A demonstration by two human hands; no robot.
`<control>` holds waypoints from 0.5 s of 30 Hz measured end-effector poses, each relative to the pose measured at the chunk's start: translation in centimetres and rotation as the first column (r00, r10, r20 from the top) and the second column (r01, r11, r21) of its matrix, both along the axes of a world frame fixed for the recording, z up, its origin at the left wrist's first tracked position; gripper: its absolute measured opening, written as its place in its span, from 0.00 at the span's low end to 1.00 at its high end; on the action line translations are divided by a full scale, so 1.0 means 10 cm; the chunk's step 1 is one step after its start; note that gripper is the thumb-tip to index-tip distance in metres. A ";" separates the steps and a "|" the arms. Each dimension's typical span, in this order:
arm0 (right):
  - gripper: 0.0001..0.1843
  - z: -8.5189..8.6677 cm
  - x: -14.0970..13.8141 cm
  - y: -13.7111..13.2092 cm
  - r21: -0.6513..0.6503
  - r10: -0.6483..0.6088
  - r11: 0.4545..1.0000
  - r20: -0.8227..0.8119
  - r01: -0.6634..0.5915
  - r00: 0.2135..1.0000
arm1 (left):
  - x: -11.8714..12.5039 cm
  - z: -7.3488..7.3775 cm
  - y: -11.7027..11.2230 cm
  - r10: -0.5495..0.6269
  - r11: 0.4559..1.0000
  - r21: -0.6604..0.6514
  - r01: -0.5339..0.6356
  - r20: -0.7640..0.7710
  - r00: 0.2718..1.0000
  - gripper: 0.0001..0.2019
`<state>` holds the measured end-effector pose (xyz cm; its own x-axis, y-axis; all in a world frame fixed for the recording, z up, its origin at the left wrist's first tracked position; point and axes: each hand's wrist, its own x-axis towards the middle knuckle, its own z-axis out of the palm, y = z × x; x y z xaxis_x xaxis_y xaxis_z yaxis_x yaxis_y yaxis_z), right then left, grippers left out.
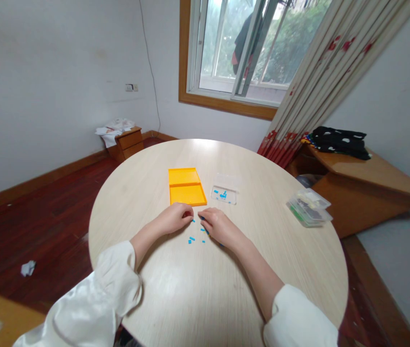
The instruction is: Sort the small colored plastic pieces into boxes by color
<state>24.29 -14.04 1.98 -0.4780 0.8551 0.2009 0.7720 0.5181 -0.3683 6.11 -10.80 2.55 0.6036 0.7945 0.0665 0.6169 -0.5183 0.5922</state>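
Observation:
My left hand (178,217) is curled with its fingertips together, just in front of the orange case; whatever it pinches, if anything, is hidden. Right at its fingertips is a tiny blue piece (193,220), and I cannot tell whether it is held or lying on the table. Facing it across a small gap, my right hand (218,225) pinches a small blue piece, mostly covered by the fingers. Several blue pieces (192,238) lie loose on the table below and between the hands. A small clear box (231,200), its lid raised, contains more blue pieces.
An orange case (184,184) lies opened flat beyond my left hand. Stacked clear plastic boxes (309,207) stand near the right edge of the round table (190,299). Behind are a window (241,53), a curtain (309,72) and a wooden desk (381,180) with dark cloth.

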 end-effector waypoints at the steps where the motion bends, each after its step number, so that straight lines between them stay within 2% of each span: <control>1: 0.08 0.01 -0.02 -0.01 -0.010 -0.001 1.000 0.003 0.001 1.000 | 0.00 0.00 0.00 0.011 1.000 0.009 -0.011 0.014 1.000 0.09; 9: 0.11 -0.09 -0.16 0.02 0.001 0.001 1.000 -0.114 -0.001 0.993 | 0.01 0.02 0.00 0.145 0.986 0.062 -0.154 0.125 0.981 0.10; 15: 0.09 -0.13 -0.23 0.01 0.038 0.014 0.999 -0.088 -0.010 0.996 | 0.02 0.03 -0.01 0.160 0.982 0.078 -0.173 0.154 0.975 0.11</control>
